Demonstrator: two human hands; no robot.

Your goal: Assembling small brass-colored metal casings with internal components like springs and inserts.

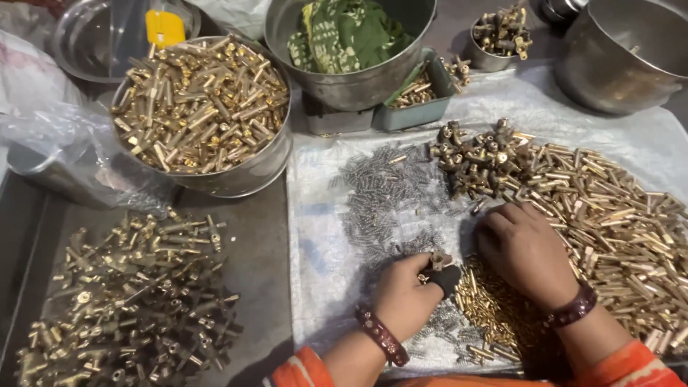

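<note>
Fingers of left hand (407, 294) pinch a brass fitting (438, 261); right hand (523, 251) rests curled, palm-down, on brass pins (494, 308).

Two hands, left hand (403, 295) and right hand (525, 251), two bracelets (380, 333), four steel bowls (244, 175), countless brass parts (616, 215).

Far left: bowl (244, 175) filled with pins (201, 100). Near left: heap of assembled fittings (129, 301) on tabletop (258, 265). Centre: sheet (315, 215) bearing small screws (380, 193); tube pile (616, 215) at right. Far centre: pot (344, 82) holding cloth (344, 32), small tray (423, 107) just right of it.
</note>
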